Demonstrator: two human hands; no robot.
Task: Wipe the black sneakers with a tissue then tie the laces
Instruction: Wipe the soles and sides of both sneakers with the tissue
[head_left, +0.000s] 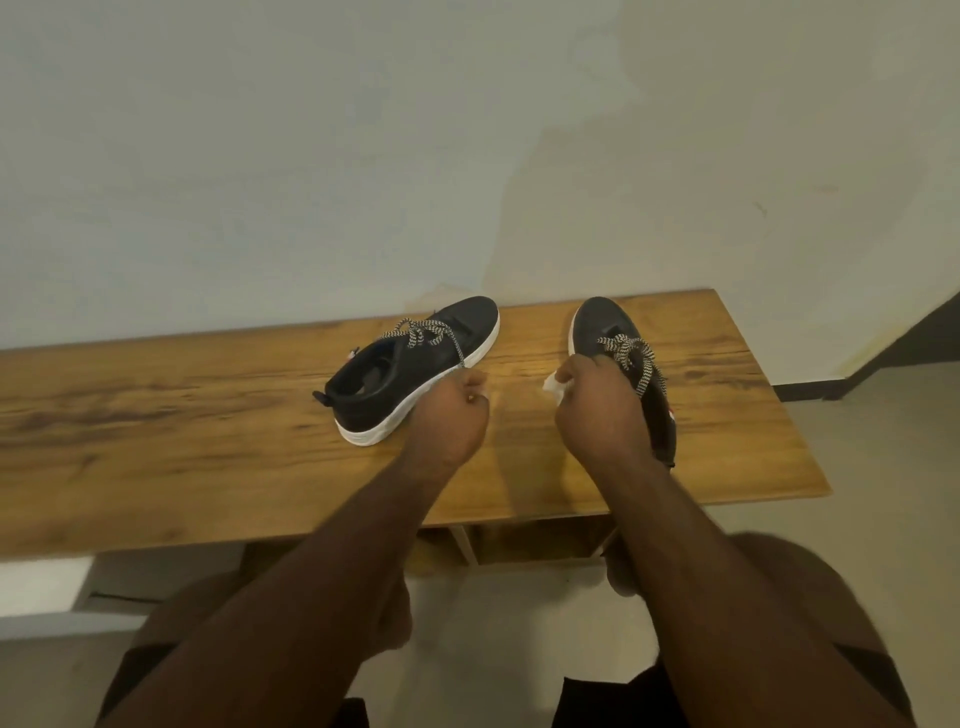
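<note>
I see my right hand (597, 405) closed on the tissue (553, 385), against the right sneaker (618, 332) on the wooden bench (156, 415). My left hand (452, 415), fingers curled shut, pinches the left sneaker (410, 374) lace (457, 349). Laces look loose; I judge wiping underway, tying left.

Head camera looks forward and down at the near wooden bench (156, 415) against a wall (311, 156).

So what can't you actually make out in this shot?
All in the head view:
- Tissue: mostly hidden in the right hand; only a white corner shows.
- Right sneaker: heel and inner side covered by that hand.
- Left hand: fingertips curled away; lace grip unclear.
- Left sneaker: small red tab unreadable.
</note>
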